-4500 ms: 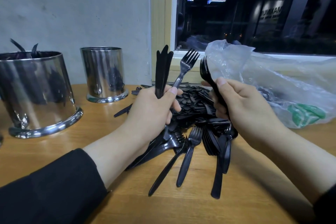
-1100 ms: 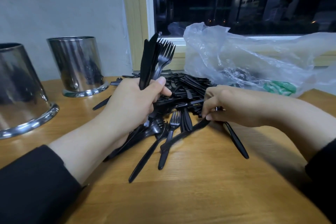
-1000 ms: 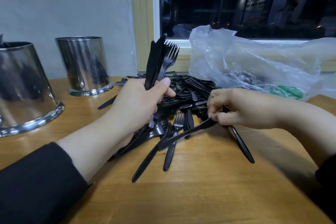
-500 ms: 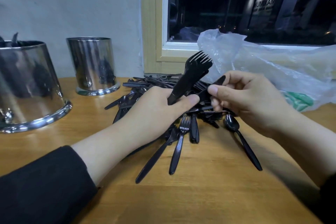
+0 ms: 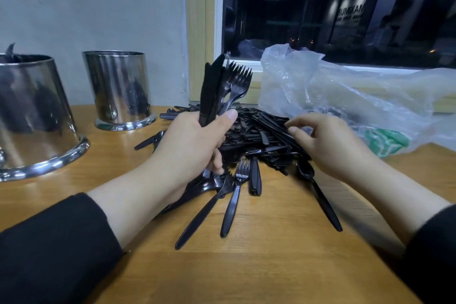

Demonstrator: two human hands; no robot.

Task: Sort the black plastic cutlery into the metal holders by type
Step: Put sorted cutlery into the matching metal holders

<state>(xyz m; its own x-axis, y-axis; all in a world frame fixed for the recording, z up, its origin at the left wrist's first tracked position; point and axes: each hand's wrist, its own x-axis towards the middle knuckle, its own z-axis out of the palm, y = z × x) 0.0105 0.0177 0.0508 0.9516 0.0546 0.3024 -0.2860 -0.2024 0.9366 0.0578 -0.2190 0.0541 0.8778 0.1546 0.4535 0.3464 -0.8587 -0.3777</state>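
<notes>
While the left hand [image 5: 195,142] grips a bunch of black cutlery [image 5: 222,86] upright, thumb pressed across the front, the right hand [image 5: 328,140] hovers over the pile [image 5: 259,133] w/ fingers loosely curled & fingertips [image 5: 293,129] at or just above the top pieces; can't tell if they touch, nothing visibly pinched. Bunch in the left fist: knife blades on its left side, fork tines fanned on its right, handles poking out below the fist into the heap.

Pile sits mid-table on the wooden table [image 5: 271,266], between both hands, reaching back toward the window [image 5: 333,7]. Loose pieces at its near edge: 2 forks [image 5: 233,200] lying handles toward the camera, a short dark piece [image 5: 255,177] just beside them, & 1 spoon [image 5: 318,195] under the right wrist, handle pointing near-right.

2 metal holders stand at left, well apart from the pile: big holder [image 5: 32,116] at the frame edge w/ dark cutlery tips showing above its rim, smaller holder [image 5: 118,89] behind it near the wall, contents not visible from this angle.

Clear plastic bag [image 5: 345,91] lies crumpled behind the right hand, touching the pile's far-right side, w/ a green print at its lower part. Black sleeves [image 5: 56,249] cover both forearms.
</notes>
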